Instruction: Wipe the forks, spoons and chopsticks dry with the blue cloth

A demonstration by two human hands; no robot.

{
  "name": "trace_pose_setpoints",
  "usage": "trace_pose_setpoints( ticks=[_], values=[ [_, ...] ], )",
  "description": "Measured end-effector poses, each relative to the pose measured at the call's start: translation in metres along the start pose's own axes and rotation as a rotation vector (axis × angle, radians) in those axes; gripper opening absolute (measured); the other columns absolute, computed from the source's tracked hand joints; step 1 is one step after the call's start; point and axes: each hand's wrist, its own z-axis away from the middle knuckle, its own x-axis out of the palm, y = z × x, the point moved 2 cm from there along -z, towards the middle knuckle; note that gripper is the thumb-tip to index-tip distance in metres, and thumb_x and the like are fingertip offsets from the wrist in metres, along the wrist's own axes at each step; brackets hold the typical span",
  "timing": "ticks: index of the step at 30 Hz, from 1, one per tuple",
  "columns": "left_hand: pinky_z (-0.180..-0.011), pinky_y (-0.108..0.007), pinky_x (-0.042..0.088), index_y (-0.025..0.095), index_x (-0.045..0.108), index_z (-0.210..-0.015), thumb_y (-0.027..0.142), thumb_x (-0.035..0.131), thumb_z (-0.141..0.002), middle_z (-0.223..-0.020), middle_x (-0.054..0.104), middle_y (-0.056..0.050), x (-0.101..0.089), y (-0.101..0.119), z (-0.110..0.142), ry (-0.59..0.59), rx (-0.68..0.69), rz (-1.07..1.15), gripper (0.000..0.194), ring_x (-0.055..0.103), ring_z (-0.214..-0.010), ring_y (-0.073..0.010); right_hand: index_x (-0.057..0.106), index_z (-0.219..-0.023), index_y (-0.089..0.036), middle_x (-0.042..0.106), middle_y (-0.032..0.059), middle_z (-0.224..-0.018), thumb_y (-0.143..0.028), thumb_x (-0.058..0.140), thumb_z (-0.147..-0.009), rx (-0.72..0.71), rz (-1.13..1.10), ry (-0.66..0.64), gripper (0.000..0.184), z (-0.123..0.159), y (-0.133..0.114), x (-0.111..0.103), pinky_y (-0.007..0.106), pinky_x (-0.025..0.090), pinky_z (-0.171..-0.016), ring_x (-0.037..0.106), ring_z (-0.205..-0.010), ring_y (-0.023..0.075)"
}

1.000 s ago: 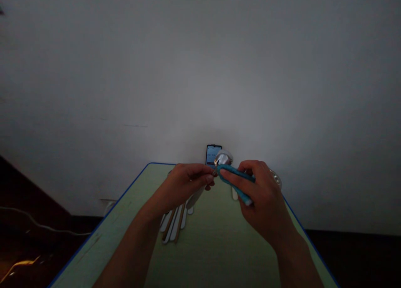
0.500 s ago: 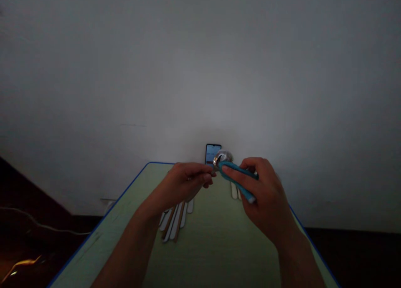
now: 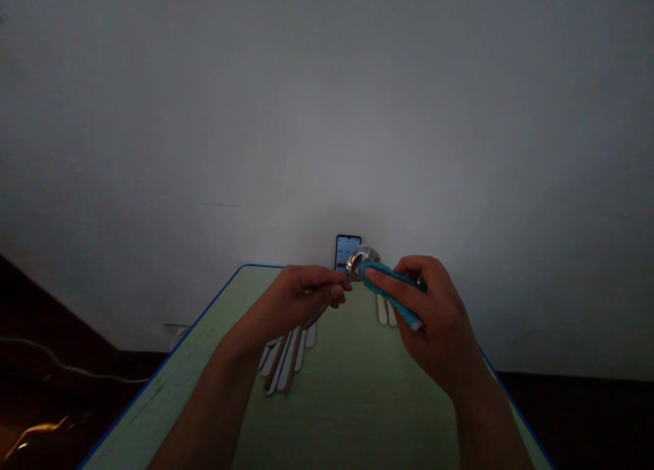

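Left-hand grip [image 3: 296,300] clenched on metal spoon [image 3: 362,260], steadying it; right-hand grip [image 3: 429,306] pinches blue cloth [image 3: 391,293] against the spoon's bowl, just beyond the left grip.

the spoon bowl [image 3: 362,260] is glossy polished metal, the teal cloth [image 3: 392,295] soft and fuzzy. the table top [image 3: 352,402] is matt green, and the flat sticks [image 3: 286,364] on it look like pale plastic and wood.

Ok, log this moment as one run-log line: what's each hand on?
left hand: holds metal spoon | right hand: presses blue cloth on spoon | nearby: phone, flat sticks
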Motion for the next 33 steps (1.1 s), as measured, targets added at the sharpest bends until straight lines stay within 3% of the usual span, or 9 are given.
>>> trace_pose_setpoints(
  ticks=[33],
  values=[
    [-0.06,-0.021,0.047,0.013,0.069,-0.076,0.028,0.057,-0.08,-0.066,0.067,-0.003,-0.0014,0.0001,0.0027,-0.035,0.0,-0.08,0.019,0.059,-0.063,-0.0119,0.051,-0.125,-0.028,0.046,0.0054,-0.1,-0.002,0.049,-0.076,0.063,-0.042,0.044,0.056,0.0035,0.0085,0.0007,0.036,0.045,-0.075,0.048,-0.09,0.0181]
  ],
)
